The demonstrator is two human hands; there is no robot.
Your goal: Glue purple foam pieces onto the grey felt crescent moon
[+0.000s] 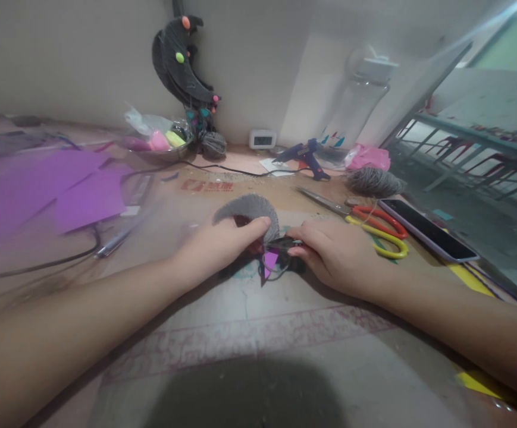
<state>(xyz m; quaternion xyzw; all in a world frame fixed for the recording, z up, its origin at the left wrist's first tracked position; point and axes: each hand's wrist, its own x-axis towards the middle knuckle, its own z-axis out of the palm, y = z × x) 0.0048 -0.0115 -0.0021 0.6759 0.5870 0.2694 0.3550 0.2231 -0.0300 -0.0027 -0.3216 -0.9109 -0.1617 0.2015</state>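
Observation:
My left hand (222,241) is closed around a grey yarn-wrapped crescent (251,209), thumb pressed on its lower edge. My right hand (336,252) pinches a small dark piece (285,242) right next to the crescent's tip. A little purple triangle (270,260) of paper pokes out below, between the two hands. Both hands rest on the cardboard-covered table (258,333).
Scissors (365,221) with red and yellow handles lie right of my hands, a phone (428,229) and a grey yarn ball (374,181) beyond. A blue glue gun (305,156), purple paper sheets (88,196), a bowl (160,148) and a black crescent decoration (180,62) stand farther back.

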